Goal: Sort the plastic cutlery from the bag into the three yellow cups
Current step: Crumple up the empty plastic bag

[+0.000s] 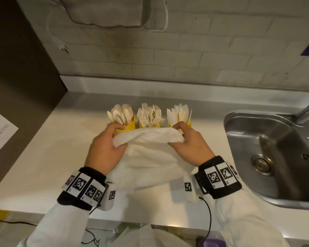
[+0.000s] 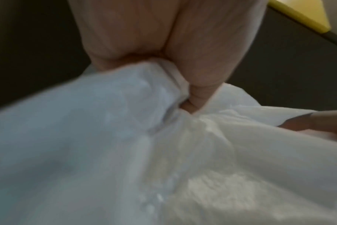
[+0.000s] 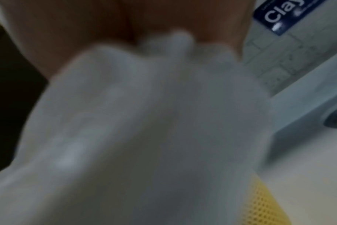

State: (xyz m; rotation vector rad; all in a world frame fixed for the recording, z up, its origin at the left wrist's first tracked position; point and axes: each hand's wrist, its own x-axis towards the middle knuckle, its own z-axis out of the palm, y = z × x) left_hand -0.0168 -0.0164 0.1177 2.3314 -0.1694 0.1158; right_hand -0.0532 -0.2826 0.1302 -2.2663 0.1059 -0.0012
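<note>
- Three yellow plastic cups stand in one row on the pale counter (image 1: 61,139), near its back edge.
- The left yellow cup (image 1: 128,127) holds white plastic spoons (image 1: 120,114); they are packed too closely to count.
- The middle yellow cup (image 1: 143,126) holds white plastic forks (image 1: 149,114), tines up, also too many to count.
- The right yellow cup (image 1: 189,124) holds white plastic knives (image 1: 178,112), with one thin white stick standing at its right side.
- One white thin plastic bag (image 1: 150,157) is held up just in front of the cups, its rolled top edge stretched between two hands and hiding the cups' lower parts.
- The left hand (image 1: 103,148) grasps the bag's left end, thumb over the rolled edge; the left wrist view shows its fingers (image 2: 200,53) bunching the plastic.
- The right hand (image 1: 187,145) pinches the bag's right end; its wrist view is blurred, filled with bag film.
- One steel sink (image 1: 268,155) lies to the right, and one printed sheet of paper (image 1: 0,129) at the far left.
</note>
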